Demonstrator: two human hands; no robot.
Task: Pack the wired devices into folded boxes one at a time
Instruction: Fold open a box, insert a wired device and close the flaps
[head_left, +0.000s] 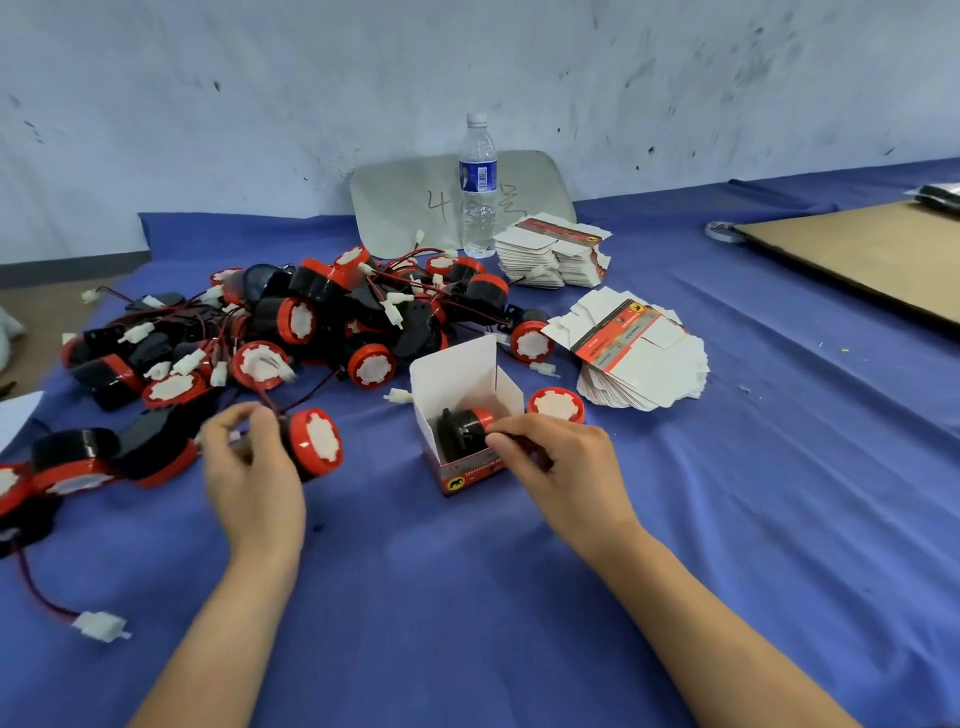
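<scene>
I'm seating a red-and-black wired device (460, 428) in the open folded box (457, 374) mid-counter, right hand (550, 457) fingers pinching its rim. Left hand (249, 457) fingers clamp the next device (314, 441). Next, I judge: let go, close flaps.

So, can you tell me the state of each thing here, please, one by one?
folded box, upright, top open.
boxed device, lying inside the folded box.
right hand, pinches the boxed device.
left hand, grips the second device.
second device, outside the box, wire attached.
water bottle, upright, capped.
flat boxes, unfolded, in two stacks.
</scene>
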